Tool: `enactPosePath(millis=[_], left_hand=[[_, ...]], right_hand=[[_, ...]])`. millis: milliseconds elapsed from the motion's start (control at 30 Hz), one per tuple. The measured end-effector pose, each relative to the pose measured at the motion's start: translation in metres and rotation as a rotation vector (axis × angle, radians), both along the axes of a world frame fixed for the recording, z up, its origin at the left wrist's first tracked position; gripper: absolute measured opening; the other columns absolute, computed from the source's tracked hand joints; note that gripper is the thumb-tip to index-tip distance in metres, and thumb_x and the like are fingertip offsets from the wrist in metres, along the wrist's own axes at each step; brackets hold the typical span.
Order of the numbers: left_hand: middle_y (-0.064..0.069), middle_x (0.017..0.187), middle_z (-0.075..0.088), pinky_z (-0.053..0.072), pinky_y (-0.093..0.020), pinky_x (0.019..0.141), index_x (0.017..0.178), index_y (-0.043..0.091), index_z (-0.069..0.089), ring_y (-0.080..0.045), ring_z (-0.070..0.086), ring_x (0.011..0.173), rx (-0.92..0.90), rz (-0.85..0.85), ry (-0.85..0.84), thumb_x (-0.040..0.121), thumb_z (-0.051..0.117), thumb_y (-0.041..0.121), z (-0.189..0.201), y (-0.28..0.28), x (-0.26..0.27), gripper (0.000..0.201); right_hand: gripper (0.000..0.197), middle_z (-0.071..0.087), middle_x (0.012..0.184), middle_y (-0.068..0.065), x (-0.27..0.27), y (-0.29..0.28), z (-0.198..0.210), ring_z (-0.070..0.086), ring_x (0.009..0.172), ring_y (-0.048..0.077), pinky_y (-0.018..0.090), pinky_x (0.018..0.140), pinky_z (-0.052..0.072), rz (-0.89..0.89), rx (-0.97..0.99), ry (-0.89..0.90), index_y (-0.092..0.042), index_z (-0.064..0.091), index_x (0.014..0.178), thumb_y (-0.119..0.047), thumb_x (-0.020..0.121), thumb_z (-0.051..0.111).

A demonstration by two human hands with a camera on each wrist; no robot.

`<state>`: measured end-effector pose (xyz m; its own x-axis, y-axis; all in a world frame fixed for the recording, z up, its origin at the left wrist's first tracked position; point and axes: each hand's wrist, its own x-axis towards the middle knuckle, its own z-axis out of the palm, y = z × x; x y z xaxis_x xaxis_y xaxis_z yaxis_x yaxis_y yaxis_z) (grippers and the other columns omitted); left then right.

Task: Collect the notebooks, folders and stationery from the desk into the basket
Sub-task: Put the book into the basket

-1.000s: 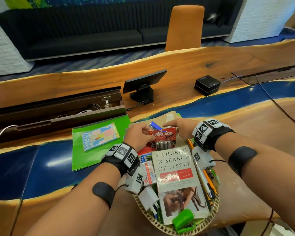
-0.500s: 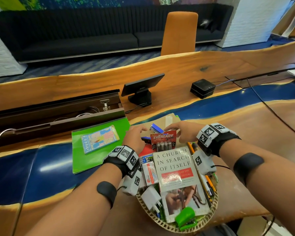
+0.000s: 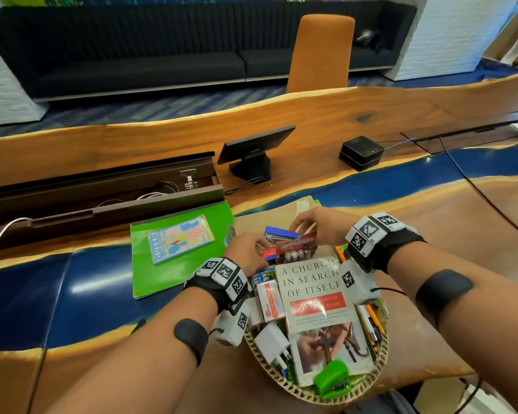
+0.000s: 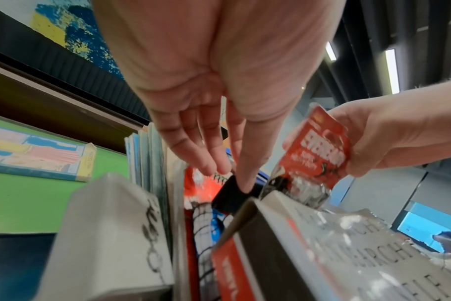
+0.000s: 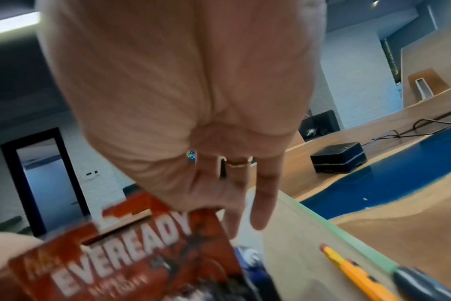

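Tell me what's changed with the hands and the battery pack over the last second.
The left hand let go of the battery pack and dropped beside it, fingers reaching down to a small black thing. The right hand keeps pinching the pack's top edge, and the pack now leans more. The book, the basket and the green folder stayed put.

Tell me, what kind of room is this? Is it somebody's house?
Probably not a house. It looks like an office or meeting lounge: a long wood-and-blue desk with a small screen on a stand, an open cable tray set into it, and a long dark sofa behind.
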<state>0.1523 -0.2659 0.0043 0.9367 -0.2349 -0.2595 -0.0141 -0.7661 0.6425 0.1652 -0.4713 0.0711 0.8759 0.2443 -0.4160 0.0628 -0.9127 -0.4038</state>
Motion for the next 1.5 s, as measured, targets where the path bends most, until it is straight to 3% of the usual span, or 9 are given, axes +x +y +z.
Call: enactPosePath(millis=[233,467,667,833,933,1100,1333,1433,1500], left_hand=[[0.007,0.086,0.064,0.046,-0.022,0.065,0.104,0.021,0.067,-0.013,0.061,0.08,-0.097,0.026,-0.027,0.084,0.066,0.005,0.006,0.035,-0.013,0.025],[-0.005,0.088,0.067,0.048,-0.032,0.063,0.091,0.028,0.064,-0.019,0.058,0.07,-0.148,0.168,0.014,0.087,0.056,0.008,-0.009,0.097,-0.022,0.022],[0.004,0.09,0.064,0.05,-0.032,0.076,0.092,0.03,0.06,-0.021,0.06,0.081,-0.077,0.354,0.05,0.087,0.055,0.009,-0.031,0.154,-0.02,0.021],[-0.002,0.124,0.063,0.044,-0.025,0.079,0.119,0.021,0.062,-0.02,0.062,0.086,-0.05,0.452,0.071,0.089,0.058,0.009,-0.054,0.194,-0.012,0.032],[-0.004,0.138,0.054,0.044,-0.025,0.086,0.13,0.02,0.058,-0.024,0.061,0.108,-0.021,0.474,0.082,0.09,0.058,0.011,-0.065,0.211,-0.003,0.041],[-0.008,0.141,0.054,0.047,-0.04,0.1,0.143,0.024,0.046,-0.03,0.057,0.119,-0.013,0.455,0.16,0.091,0.055,0.018,-0.082,0.227,0.019,0.053],[-0.007,0.137,0.057,0.045,-0.035,0.097,0.151,0.035,0.026,-0.034,0.05,0.125,0.226,0.353,0.205,0.093,0.051,0.031,-0.099,0.229,0.023,0.064],[-0.009,0.132,0.059,0.046,-0.037,0.094,0.151,0.037,0.025,-0.036,0.051,0.122,0.252,0.331,0.198,0.093,0.05,0.028,-0.1,0.232,0.023,0.064],[-0.009,0.132,0.059,0.047,-0.037,0.094,0.15,0.037,0.027,-0.036,0.051,0.121,0.25,0.327,0.185,0.093,0.05,0.026,-0.1,0.235,0.022,0.063]], right_hand=[[0.067,0.056,0.122,-0.009,-0.014,0.04,0.026,0.053,0.109,0.012,0.021,0.071,0.041,0.032,0.004,-0.149,-0.032,0.061,0.119,0.017,0.08,0.038],[0.065,0.065,0.108,-0.005,-0.032,0.13,0.036,0.059,0.1,0.011,0.004,0.065,0.038,-0.037,0.376,-0.328,-0.023,0.066,0.104,0.021,0.069,0.033],[0.054,0.069,0.1,0.002,-0.023,0.205,0.002,0.062,0.091,0.016,0.032,0.082,0.053,-0.049,0.466,-0.186,-0.015,0.068,0.105,0.015,0.075,0.035],[0.048,0.064,0.119,0.005,-0.002,0.248,-0.05,0.06,0.105,0.021,0.029,0.087,0.048,-0.018,0.258,-0.125,-0.018,0.064,0.117,0.007,0.08,0.045],[0.054,0.047,0.135,0.008,0.006,0.269,-0.079,0.051,0.124,0.028,0.039,0.101,0.043,0.093,0.047,-0.046,-0.018,0.053,0.133,0.002,0.084,0.046],[0.051,0.037,0.146,0.008,0.035,0.291,-0.119,0.047,0.129,0.027,0.035,0.106,0.04,-0.078,0.065,-0.004,-0.016,0.046,0.14,-0.007,0.09,0.05],[0.057,0.005,0.162,0.005,0.063,0.305,-0.157,0.011,0.148,0.029,0.043,0.116,0.025,-0.135,-0.104,-0.066,-0.033,0.038,0.144,-0.021,0.091,0.052],[0.058,-0.007,0.162,0.01,0.075,0.308,-0.16,0.006,0.147,0.039,0.048,0.117,0.019,-0.232,-0.177,-0.022,-0.037,0.028,0.147,-0.031,0.095,0.051],[0.051,-0.001,0.161,0.014,0.079,0.308,-0.163,0.008,0.146,0.042,0.051,0.117,0.018,-0.254,-0.21,0.042,-0.035,0.035,0.144,-0.032,0.095,0.051]])
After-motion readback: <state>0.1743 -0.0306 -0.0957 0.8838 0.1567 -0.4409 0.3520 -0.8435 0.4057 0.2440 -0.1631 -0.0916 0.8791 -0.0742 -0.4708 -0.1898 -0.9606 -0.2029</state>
